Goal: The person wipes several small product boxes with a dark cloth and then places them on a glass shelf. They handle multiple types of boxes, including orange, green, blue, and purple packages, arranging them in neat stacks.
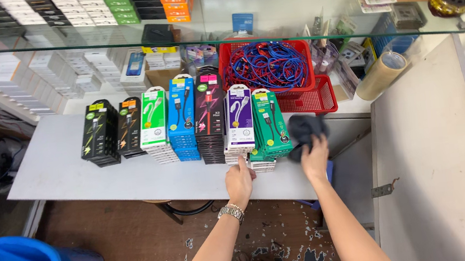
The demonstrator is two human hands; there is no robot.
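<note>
Now my right hand (315,159) grips a dark cloth (304,128) at one o'clock; left hand (240,181), open, steadies the cable-box stack (239,125); wiping seems underway.

We stand in a small phone-accessory shop: boxed charging cables (184,118) sit stacked in rows on the grey surface (62,173), more boxes (84,10) fill the glass shelf (320,30), and a red basket (272,65) holds loose cables.
</note>
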